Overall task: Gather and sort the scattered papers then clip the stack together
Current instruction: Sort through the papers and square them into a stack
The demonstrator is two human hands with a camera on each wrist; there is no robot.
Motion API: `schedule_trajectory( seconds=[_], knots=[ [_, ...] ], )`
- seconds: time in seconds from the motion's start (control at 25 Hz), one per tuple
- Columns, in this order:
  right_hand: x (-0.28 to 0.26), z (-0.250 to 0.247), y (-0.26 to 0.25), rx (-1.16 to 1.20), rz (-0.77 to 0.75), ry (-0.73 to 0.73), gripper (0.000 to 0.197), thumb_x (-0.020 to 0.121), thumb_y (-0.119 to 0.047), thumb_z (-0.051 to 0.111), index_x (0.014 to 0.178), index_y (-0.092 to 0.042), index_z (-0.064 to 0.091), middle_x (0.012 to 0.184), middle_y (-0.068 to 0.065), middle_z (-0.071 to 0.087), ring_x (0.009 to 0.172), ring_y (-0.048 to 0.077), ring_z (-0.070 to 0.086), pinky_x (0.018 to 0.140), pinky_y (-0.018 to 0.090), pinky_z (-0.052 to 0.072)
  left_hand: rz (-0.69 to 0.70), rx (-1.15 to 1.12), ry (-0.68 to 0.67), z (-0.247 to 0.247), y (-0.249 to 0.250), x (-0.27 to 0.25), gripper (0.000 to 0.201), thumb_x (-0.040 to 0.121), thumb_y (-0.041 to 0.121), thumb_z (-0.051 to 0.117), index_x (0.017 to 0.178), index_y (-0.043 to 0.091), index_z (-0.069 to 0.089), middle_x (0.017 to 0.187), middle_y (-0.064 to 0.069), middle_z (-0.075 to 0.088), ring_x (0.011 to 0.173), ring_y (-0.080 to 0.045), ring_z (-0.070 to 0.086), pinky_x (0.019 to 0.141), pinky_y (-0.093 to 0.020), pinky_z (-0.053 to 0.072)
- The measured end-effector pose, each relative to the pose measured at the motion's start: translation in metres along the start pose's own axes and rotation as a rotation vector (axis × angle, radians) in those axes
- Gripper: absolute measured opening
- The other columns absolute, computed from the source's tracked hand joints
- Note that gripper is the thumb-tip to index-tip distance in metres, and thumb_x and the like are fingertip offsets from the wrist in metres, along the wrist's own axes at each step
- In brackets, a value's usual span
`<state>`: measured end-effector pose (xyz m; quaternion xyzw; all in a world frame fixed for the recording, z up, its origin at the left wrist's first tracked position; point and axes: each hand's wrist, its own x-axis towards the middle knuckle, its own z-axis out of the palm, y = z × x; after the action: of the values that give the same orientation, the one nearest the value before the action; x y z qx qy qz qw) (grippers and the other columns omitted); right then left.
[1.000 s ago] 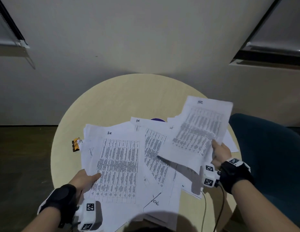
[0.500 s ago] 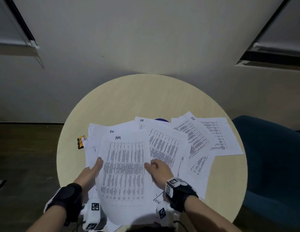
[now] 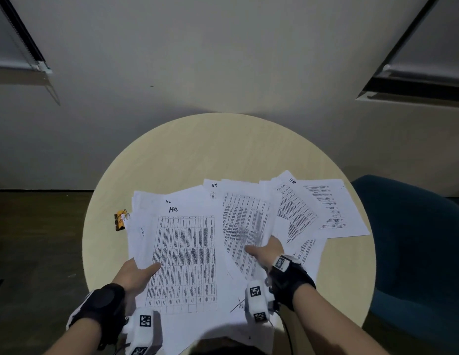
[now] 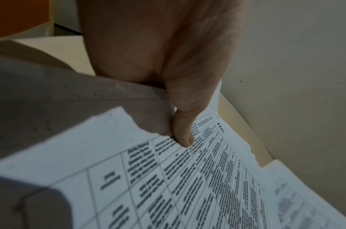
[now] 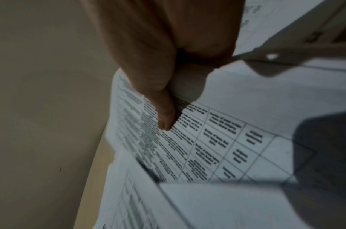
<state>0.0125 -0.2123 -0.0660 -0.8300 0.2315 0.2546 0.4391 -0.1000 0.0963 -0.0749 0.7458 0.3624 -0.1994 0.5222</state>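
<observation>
At the left edge of your round, pale wood-grain table (image 3: 172,155) an orange binder clip (image 3: 120,221) is lying just beside the papers. Your left hand (image 3: 136,275) is gripping the near stack (image 3: 184,262), smooth white sheets printed with a ruled grid; the left wrist view shows the thumb (image 4: 183,133) pressing on top and the fingers tucked beneath. Next, your right hand (image 3: 265,252) is pinching a tilted sheet (image 3: 245,226) at its lower right edge, thumb on top. Further right, more loose printed sheets (image 3: 325,208) are fanning toward a dark teal chair (image 3: 415,239). Compared with half a second ago, your right hand is sitting further right, and the tilted sheet is bowing up off the pile.
</observation>
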Motion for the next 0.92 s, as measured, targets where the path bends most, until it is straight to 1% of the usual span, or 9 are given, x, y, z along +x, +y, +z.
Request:
schedule_trajectory(
  seconds=[0.08,0.16,0.24,0.4,0.52,0.64,0.72,0.8,0.92],
  knots=[
    [0.004,-0.021,-0.002,-0.007,-0.031,0.120,0.063,0.080,-0.033,0.075,0.128,-0.001,0.049,0.126,0.019,0.058,0.109,0.034,0.059,0.087,0.038,0.049,-0.004,-0.031,-0.003,-0.001,0.000,0.000,0.029,0.091,0.027,0.063,0.091,-0.002,0.062,0.059,-0.006,0.051,0.056,-0.019,0.041,0.058,-0.026,0.035],
    [0.005,-0.056,-0.004,0.095,-0.096,0.221,0.030,0.087,-0.027,0.068,0.099,-0.001,0.060,0.087,0.020,0.063,0.077,0.030,0.059,0.067,0.032,0.044,-0.017,-0.072,0.030,0.001,0.000,0.001,0.030,0.090,0.027,0.064,0.093,-0.002,0.059,0.067,-0.011,0.054,0.063,-0.022,0.045,0.058,-0.028,0.036],
    [0.009,-0.089,-0.004,0.120,-0.066,0.270,0.028,0.093,-0.030,0.059,0.088,-0.002,0.060,0.070,0.014,0.055,0.062,0.025,0.051,0.060,0.030,0.036,-0.011,-0.079,0.053,0.001,0.004,-0.003,0.030,0.090,0.028,0.065,0.097,0.000,0.055,0.068,-0.011,0.056,0.062,-0.023,0.046,0.058,-0.029,0.037],
    [0.011,-0.121,0.007,-0.009,-0.022,0.359,0.034,0.092,-0.022,0.061,0.118,-0.001,0.053,0.101,0.013,0.056,0.096,0.034,0.058,0.079,0.035,0.041,-0.007,-0.052,0.041,0.001,0.002,0.001,0.048,0.089,0.032,0.065,0.116,-0.004,0.049,0.099,-0.018,0.067,0.075,-0.026,0.054,0.071,-0.032,0.042],
    [0.007,-0.113,0.011,-0.012,-0.104,0.510,0.023,0.091,-0.017,0.062,0.090,0.005,0.056,0.080,0.012,0.051,0.075,0.031,0.050,0.068,0.032,0.038,-0.001,-0.029,0.050,0.001,0.007,-0.005,0.035,0.092,0.028,0.062,0.110,0.002,0.048,0.096,-0.011,0.064,0.085,-0.029,0.057,0.080,-0.034,0.043],
    [0.004,-0.095,0.006,-0.028,-0.158,0.483,0.026,0.096,-0.013,0.051,0.072,-0.005,0.049,0.067,0.012,0.048,0.069,0.028,0.043,0.057,0.031,0.029,-0.015,-0.027,0.037,0.000,0.007,-0.003,0.043,0.091,0.029,0.063,0.116,-0.003,0.049,0.111,-0.020,0.064,0.102,-0.036,0.060,0.091,-0.039,0.046],
    [0.004,-0.085,0.006,0.009,-0.138,0.425,0.015,0.095,-0.017,0.054,0.086,-0.007,0.060,0.083,0.015,0.060,0.084,0.033,0.054,0.064,0.032,0.040,-0.045,-0.030,0.031,0.000,0.005,-0.001,0.045,0.090,0.031,0.063,0.117,-0.004,0.052,0.102,-0.019,0.067,0.103,-0.039,0.062,0.091,-0.041,0.047],
    [0.007,-0.080,0.014,0.031,-0.048,0.379,0.048,0.090,-0.028,0.064,0.131,-0.004,0.054,0.129,0.018,0.058,0.117,0.037,0.055,0.095,0.040,0.045,-0.039,-0.049,0.018,-0.001,0.004,0.000,0.039,0.092,0.030,0.062,0.113,-0.003,0.056,0.087,-0.014,0.067,0.086,-0.034,0.063,0.085,-0.039,0.048],
    [0.012,-0.087,0.019,0.019,0.008,0.391,0.058,0.092,-0.038,0.061,0.135,-0.001,0.049,0.140,0.020,0.050,0.124,0.037,0.050,0.102,0.044,0.042,-0.070,-0.111,0.030,-0.001,-0.002,0.005,0.050,0.092,0.036,0.059,0.126,0.001,0.051,0.116,-0.017,0.065,0.102,-0.033,0.061,0.096,-0.046,0.048]
  ],
)
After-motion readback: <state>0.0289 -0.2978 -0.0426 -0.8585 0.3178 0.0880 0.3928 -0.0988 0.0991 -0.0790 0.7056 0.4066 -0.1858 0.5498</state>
